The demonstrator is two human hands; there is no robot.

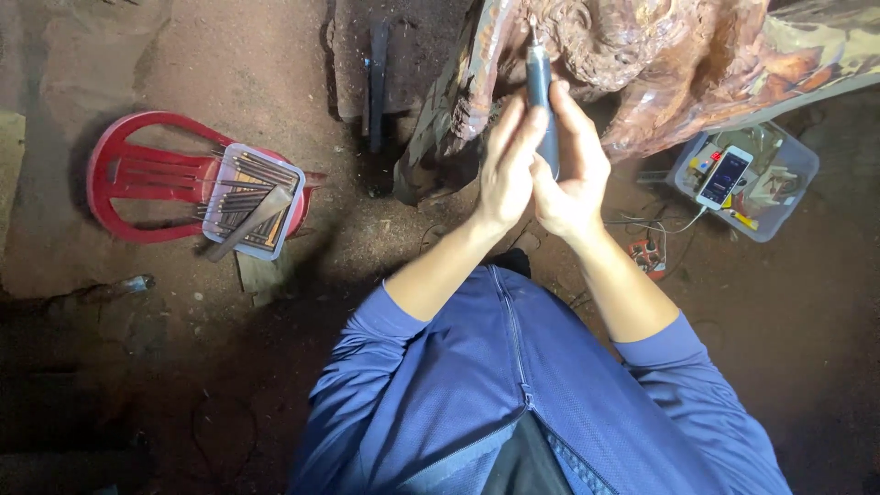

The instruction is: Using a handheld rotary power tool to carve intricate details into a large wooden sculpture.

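Two hands meet around a dark rotary carving handpiece (541, 96) near the top middle of the view. The left hand (507, 165) lies flat against its side, fingers straight and pressed together; the right hand (573, 174) curls around the lower barrel, so most of the grip section is hidden. The tool points upward, its thin bit touching the reddish, glossy carved wood piece (678, 55), which is cut off by the upper edge. Blue sleeves fill the bottom of the frame.

On the dirt floor to the left, a red plastic chair (137, 174) carries a clear tray of chisels (252, 197); the individual blades are hard to tell apart. At right, a clear plastic bin (779, 197) holds a lit phone (724, 176) with a cable, among clutter too small to identify.
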